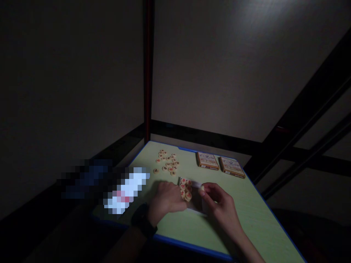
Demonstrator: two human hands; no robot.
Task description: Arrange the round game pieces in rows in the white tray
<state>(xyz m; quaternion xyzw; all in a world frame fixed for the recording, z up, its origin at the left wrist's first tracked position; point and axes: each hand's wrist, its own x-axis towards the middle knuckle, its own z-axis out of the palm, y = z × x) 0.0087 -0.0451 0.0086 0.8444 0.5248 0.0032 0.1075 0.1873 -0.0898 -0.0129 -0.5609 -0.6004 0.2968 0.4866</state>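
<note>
A shallow open box (196, 208) lies on the table between my hands. Several round Chinese chess pieces (183, 187) with red characters sit in its left part. My right hand (221, 204) pinches one Chinese chess piece (202, 189) between thumb and finger, over the box's right side. My left hand (167, 199), with a dark watch on the wrist, is closed at the box's left edge beside the pieces. Its fingertips are partly hidden, and I cannot see what they hold.
Loose chess pieces (168, 162) lie scattered at the table's far left. Two flat printed boxes (207, 160) rest at the far right. A bright pixelated patch (126, 191) covers the left edge. The green table (260, 219) has a blue rim; walls stand behind it.
</note>
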